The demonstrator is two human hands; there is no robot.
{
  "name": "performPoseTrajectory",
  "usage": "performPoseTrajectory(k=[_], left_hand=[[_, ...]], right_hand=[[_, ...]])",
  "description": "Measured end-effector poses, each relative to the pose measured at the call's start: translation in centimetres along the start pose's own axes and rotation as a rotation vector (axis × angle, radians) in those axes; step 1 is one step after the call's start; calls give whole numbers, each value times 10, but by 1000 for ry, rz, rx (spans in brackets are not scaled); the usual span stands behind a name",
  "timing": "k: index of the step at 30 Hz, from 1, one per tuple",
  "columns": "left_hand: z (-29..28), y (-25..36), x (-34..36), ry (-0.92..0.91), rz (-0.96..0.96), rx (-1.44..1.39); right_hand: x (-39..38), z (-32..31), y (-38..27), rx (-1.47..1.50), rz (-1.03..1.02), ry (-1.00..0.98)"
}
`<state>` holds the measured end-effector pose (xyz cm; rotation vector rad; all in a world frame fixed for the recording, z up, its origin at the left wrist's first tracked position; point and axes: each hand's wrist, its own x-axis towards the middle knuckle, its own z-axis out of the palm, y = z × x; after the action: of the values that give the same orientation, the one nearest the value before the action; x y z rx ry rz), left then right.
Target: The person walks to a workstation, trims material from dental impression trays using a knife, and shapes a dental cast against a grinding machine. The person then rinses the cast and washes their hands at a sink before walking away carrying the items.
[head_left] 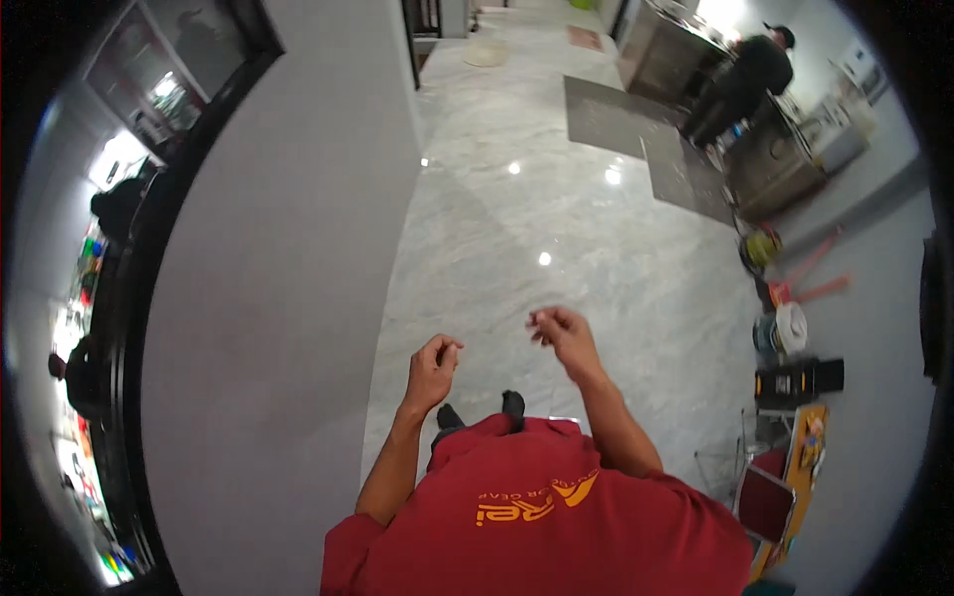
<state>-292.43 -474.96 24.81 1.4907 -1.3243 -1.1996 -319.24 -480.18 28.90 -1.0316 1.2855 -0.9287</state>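
My left hand (433, 366) is raised above the glossy marble-look floor (477, 258), fingers loosely bent and apart, with nothing visible in it. My right hand (556, 333) hovers a little higher and farther forward on the right, fingers half curled but apart, also with no object visible. Both forearms come out of a red T-shirt (537, 477), and my dark-clad feet (512, 405) show just beyond its hem.
A grey wall (263, 278) runs along my left. At the upper right, a person in black (740, 79) bends at steel counters (755, 169) beside grey mats (606, 109). Buckets (790, 328), red-handled tools (820, 288), a black case (795, 380) and folded chairs (765, 497) line the right wall.
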Motion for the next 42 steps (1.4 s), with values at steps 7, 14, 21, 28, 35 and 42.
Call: performPoseTrajectory(k=[7, 14, 21, 28, 35, 42], left_hand=[[-23, -9, -44, -79, -189, -289], [-13, -15, -65, -169, -113, -388], [-15, -5, -45, -130, -59, -182], [0, -6, -43, -275, -52, 117], [18, 1, -38, -320, 43, 167], [10, 1, -49, -347, 62, 168]], right_hand=[[-15, 45, 25, -356, -51, -452], [-17, 68, 25, 4, -36, -533], [-12, 81, 43, -6, -7, -371], [-28, 67, 58, -111, 101, -282], [-39, 68, 57, -41, 4, -199], [-31, 81, 59, -26, 26, -233]])
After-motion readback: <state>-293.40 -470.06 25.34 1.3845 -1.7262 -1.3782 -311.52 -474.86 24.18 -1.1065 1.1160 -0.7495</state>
